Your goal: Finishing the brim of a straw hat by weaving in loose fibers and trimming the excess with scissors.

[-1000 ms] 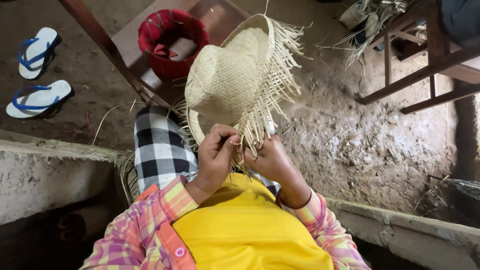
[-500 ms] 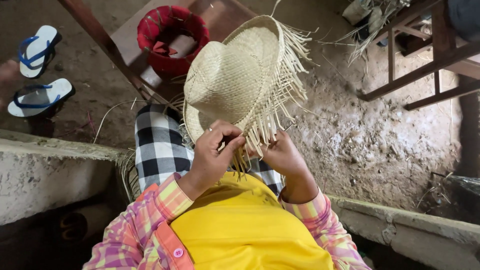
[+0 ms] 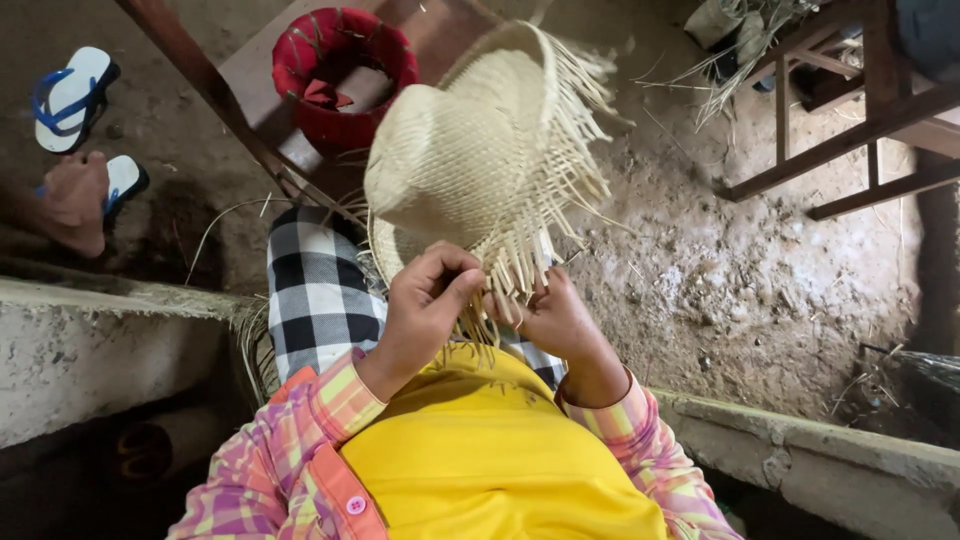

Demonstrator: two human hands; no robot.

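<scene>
Both hands work at the loose fringe of a pale woven straw hat point(image 3: 480, 160), which is held up just above and beyond them, its crown turned away from the person. The left hand point(image 3: 425, 305) is closed, fingers pinched together on several straw strands at the hat's unfinished edge. The right hand point(image 3: 555, 315) sits just beside it, nearly touching, its fingers curled around neighbouring strands point(image 3: 510, 265); the exact grip on that side is partly hidden by the fringe. Unwoven strands stick out along the hat's right edge, above the right hand.

Below the hands lies the person's yellow shirt front point(image 3: 490, 460), flanked by pink plaid sleeves point(image 3: 290, 450). A black-and-white checked cloth point(image 3: 315, 290) covers the leg just left of the left hand.

Beyond the hat, a red woven basket point(image 3: 340, 75) rests on the dirt floor point(image 3: 720, 270). Well to the left of the left hand, another person's foot point(image 3: 75, 200) rests on a white and blue sandal point(image 3: 125, 180), with a second sandal point(image 3: 75, 95) lying farther off. A dark wooden frame point(image 3: 850, 140) stands well to the right of the right hand. A concrete ledge point(image 3: 100, 350) runs low on the left.
</scene>
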